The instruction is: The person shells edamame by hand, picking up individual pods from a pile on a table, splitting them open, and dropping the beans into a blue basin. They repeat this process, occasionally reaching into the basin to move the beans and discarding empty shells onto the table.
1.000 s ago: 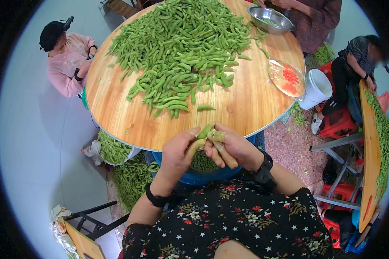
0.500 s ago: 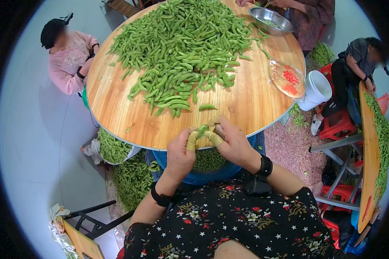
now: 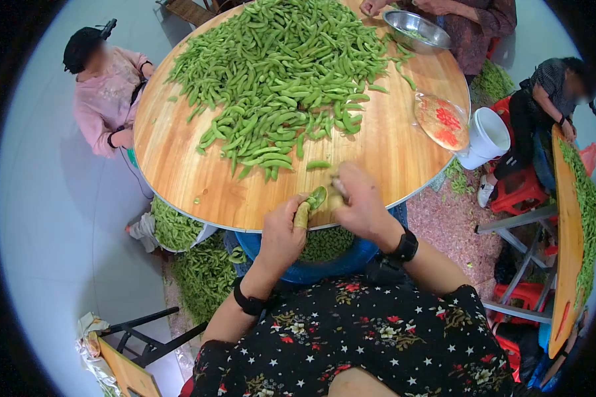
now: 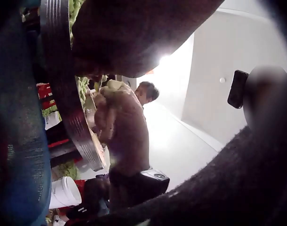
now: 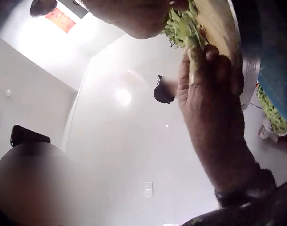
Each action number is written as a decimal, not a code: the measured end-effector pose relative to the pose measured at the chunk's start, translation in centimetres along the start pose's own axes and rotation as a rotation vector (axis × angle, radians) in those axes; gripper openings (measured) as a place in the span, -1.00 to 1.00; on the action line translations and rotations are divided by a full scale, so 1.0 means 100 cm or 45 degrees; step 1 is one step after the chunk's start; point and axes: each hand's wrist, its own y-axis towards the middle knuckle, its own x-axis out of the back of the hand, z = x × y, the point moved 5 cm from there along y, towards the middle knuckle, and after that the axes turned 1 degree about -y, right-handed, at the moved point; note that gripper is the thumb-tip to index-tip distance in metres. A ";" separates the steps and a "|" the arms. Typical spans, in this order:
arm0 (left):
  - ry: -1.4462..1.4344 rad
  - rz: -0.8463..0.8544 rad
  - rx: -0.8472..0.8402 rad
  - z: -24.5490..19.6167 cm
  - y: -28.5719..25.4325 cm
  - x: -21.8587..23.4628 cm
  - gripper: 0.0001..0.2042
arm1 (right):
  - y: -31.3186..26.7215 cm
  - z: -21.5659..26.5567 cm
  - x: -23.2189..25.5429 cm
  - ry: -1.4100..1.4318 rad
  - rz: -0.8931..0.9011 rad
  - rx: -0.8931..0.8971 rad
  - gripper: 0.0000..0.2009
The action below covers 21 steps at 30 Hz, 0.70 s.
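In the head view my left hand point(image 3: 283, 231) pinches a green bean pod point(image 3: 317, 197), split wide with its inside showing, between a thumb in a yellowish finger cover and the fingers. The right wrist view has the same hand point(image 5: 211, 103) from the side, the pod point(image 5: 190, 33) at its fingertips. Just right of the pod, my right hand point(image 3: 361, 202) is bent inward and blurred, pale covers on its digits; I cannot tell whether anything is in it. Below both hands, shelled beans point(image 3: 328, 243) lie in a blue basin point(image 3: 311, 271). One loose pod point(image 3: 318, 165) lies ahead.
A large heap of pods point(image 3: 278, 73) covers much of the round wooden table point(image 3: 179, 178). Toward the right edge are a plastic-wrapped disc point(image 3: 437, 119), a white bucket point(image 3: 489, 132) and a metal bowl point(image 3: 417, 33). Other people sit around. More pods point(image 3: 205, 284) lie at lower left.
Both hands met at the pod before; now the right hand has drawn away up and right, while the left keeps the pod, which has come open.
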 end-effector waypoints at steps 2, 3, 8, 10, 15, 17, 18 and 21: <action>0.007 -0.008 -0.001 0.001 0.001 -0.002 -0.81 | -0.004 0.004 -0.005 0.035 0.054 0.054 -0.87; -0.002 0.004 -0.024 0.003 0.001 -0.004 -0.81 | -0.005 0.000 -0.013 0.094 0.085 0.039 -0.86; -0.025 0.040 -0.022 -0.001 0.001 -0.003 -0.79 | -0.005 -0.005 -0.027 0.060 0.147 -0.003 -0.81; 0.009 0.014 0.040 0.003 -0.001 -0.003 -0.80 | -0.002 0.000 -0.027 -0.090 0.134 0.032 -0.80; 0.250 -0.107 0.061 0.003 -0.027 0.050 -0.80 | -0.014 0.001 -0.030 -0.112 0.400 0.099 -0.83; 0.340 0.059 0.343 0.007 -0.045 0.090 -0.79 | -0.024 0.008 -0.026 -0.100 0.565 0.137 -0.84; 0.467 0.095 0.399 0.010 -0.053 0.106 -0.78 | -0.030 0.015 -0.023 0.014 0.685 0.200 -0.86; 1.001 -0.140 0.109 -0.017 -0.049 0.115 -0.74 | -0.034 0.025 -0.020 0.107 0.878 0.236 -0.88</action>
